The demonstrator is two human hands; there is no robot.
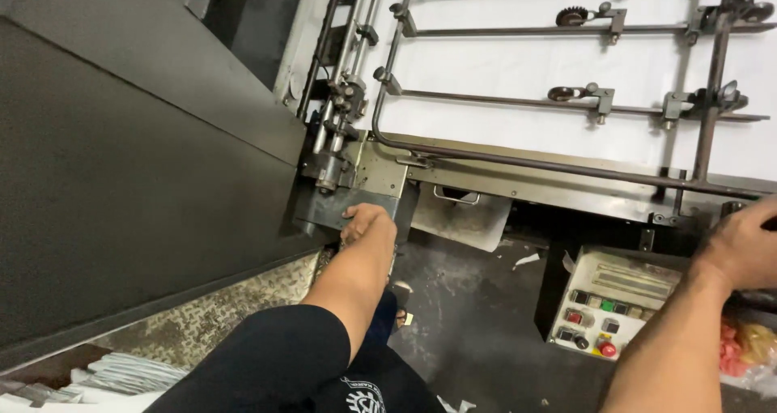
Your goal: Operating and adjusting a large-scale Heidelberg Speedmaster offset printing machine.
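Print shop floor: left hand [366, 221] touching metal bracket [340, 205], grip unclear.

Right hand [749, 243]: fingers cut off by right frame edge; grasp not determinable. Left hand [366, 223]: fingertips hidden against the grey metal bracket [344, 206]. Control box [603, 304] buttons too small to read. Pink bag [745, 348] contents blurred, cropped.
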